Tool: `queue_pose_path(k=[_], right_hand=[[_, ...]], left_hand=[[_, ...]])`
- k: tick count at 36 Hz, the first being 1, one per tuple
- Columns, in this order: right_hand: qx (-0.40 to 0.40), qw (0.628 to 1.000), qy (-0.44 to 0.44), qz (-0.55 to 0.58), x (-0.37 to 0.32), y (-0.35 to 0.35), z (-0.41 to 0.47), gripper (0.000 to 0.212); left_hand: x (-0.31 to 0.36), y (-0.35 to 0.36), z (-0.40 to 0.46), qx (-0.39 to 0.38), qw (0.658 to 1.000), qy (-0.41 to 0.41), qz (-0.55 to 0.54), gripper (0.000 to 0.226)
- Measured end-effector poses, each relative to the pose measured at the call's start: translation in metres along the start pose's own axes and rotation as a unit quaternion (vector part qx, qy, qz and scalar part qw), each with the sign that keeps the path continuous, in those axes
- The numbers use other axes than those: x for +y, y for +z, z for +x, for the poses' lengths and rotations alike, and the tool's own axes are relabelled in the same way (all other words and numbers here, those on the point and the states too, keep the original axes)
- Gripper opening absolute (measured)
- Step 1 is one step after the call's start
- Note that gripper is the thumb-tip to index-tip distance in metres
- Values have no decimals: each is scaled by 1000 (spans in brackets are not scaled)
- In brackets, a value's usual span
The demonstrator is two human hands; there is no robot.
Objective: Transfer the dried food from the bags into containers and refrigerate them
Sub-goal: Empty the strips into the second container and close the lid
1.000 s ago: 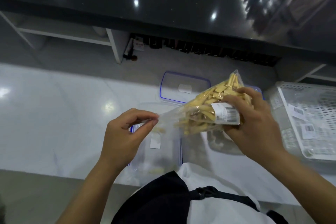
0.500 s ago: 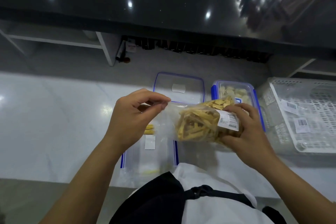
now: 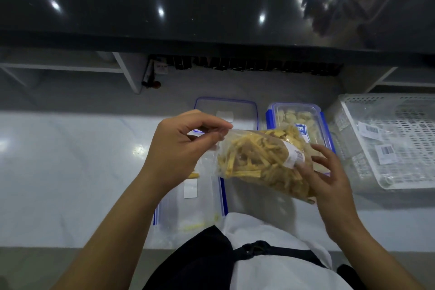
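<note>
Bag of dried strips (image 3: 263, 162), tilted steeper a second ago, now levelled above open container (image 3: 190, 198) on table (image 3: 70, 172). Left hand (image 3: 181, 150) pinching bag mouth; right hand (image 3: 327, 179) loosened, fingers supporting the bottom. Pouring apparently pausing.

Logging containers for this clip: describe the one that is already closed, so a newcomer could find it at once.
On the white counter, look left of the white slotted basket. The closed container stands there, beyond the bag of yellow strips. Unlike the open container nearer the person, it holds pale pieces and has blue clips.
</note>
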State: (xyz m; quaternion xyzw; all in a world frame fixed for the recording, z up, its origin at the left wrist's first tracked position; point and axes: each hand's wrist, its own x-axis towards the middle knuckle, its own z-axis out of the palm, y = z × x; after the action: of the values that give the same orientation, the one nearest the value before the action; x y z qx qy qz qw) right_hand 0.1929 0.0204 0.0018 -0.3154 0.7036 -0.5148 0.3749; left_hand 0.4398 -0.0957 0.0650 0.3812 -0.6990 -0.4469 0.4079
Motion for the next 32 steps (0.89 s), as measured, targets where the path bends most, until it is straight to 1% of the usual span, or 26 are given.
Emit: queue_pose_path(k=[1, 4, 6, 9, 12, 16, 23, 27, 32], right_hand=[[8, 1000, 22, 6, 0, -4, 1, 52], [0, 996, 90, 12, -2, -17, 9, 39], [-12, 993, 121, -13, -8, -28, 19, 39], [-72, 980, 168, -76, -22, -41, 38, 42], [-139, 958, 224, -116, -34, -42, 56, 32], [-176, 936, 284, -111, -41, -32, 72, 37], [-160, 931, 312, -103, -37, -15, 73, 34], [-148, 935, 304, -104, -37, -12, 71, 24], [-124, 934, 330, -53, -38, -12, 64, 25]], left_hand=[[1, 0, 0, -3, 1000, 1, 0, 26], [2, 1, 1, -9, 1000, 3, 5, 28], [3, 0, 1, -10, 1000, 4, 10, 28], [3, 0, 1, -18, 1000, 9, 20, 25], [4, 0, 2, -24, 999, 9, 20, 26], [5, 1, 2, -24, 999, 9, 21, 27], [8, 3, 0, -25, 1000, 13, 2, 27], [8, 2, 1, -19, 1000, 8, 1, 28], [10, -2, -1, -10, 1000, 8, -3, 24]])
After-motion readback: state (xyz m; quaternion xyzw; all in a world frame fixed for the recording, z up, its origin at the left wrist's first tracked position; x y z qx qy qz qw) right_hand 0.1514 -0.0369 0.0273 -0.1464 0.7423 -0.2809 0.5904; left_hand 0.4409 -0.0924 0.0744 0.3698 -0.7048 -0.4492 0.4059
